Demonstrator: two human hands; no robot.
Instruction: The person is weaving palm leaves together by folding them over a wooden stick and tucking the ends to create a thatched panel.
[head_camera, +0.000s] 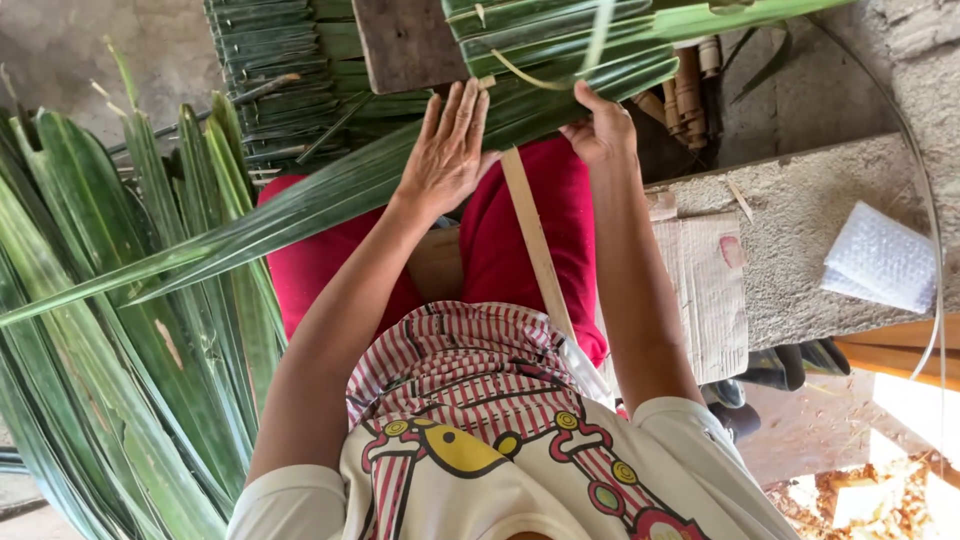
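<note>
Long green palm leaves (300, 205) lie slanted across my red-trousered lap. My left hand (447, 150) rests flat on them, fingers spread and palm down. My right hand (600, 128) is curled around the edge of the same leaf bundle just to the right, next to a thin pale leaf strip (590, 55) that curves upward. A narrow pale wooden slat (535, 250) runs from my waist up under the leaves, between the two hands.
A heap of loose palm leaves (90, 380) fills the left side. Stacked folded leaf panels (275, 80) and a dark wooden board (405, 40) lie ahead. To the right are cardboard (708, 295), a concrete ledge (800, 215) with bubble wrap (880, 260), and bamboo tubes (690, 85).
</note>
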